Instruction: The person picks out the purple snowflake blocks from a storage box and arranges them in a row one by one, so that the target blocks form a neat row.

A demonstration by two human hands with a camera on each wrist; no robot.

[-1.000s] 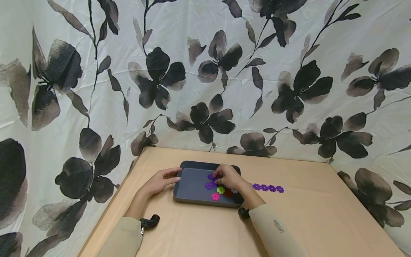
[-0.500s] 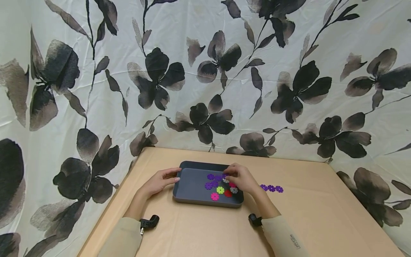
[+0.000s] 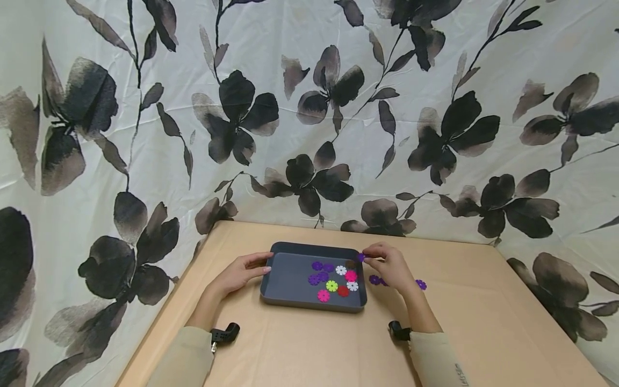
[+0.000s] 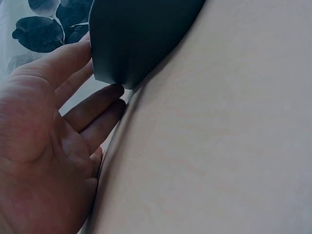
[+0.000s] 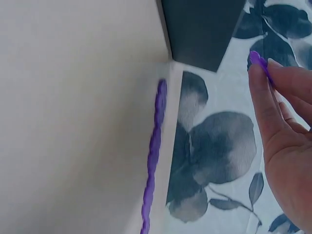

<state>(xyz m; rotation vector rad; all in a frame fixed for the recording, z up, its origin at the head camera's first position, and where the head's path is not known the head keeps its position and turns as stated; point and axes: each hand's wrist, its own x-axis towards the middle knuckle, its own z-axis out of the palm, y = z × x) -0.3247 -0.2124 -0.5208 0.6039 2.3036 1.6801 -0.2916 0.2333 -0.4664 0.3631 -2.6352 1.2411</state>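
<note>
A dark grey tray (image 3: 290,279) lies on the table with small flower-shaped discs in its right half: purple discs (image 3: 315,279), pink (image 3: 323,295), yellow-green (image 3: 331,286), red (image 3: 343,291), white (image 3: 340,270) and a dark brown one (image 3: 350,264). My left hand (image 3: 237,277) rests its extended fingers against the tray's left side. Just past the tray's right rim, my right hand (image 3: 394,269) pinches a purple flower disc (image 5: 262,63) between thumb and fingertips, raised above the table. A row of purple discs (image 5: 154,151) lies right of the tray, partly hidden by that hand in the head view.
The wooden-toned table (image 3: 309,344) meets a white cloth with dark flowers (image 3: 309,183) at its back edge. Black wrist cameras (image 3: 225,334) sit on both wrists. The tray's raised rim stands between the discs inside and the row outside.
My right hand has moved right, out from over the tray, with a purple disc in its fingers, and uncovered the discs beneath. The left hand keeps its place at the tray.
</note>
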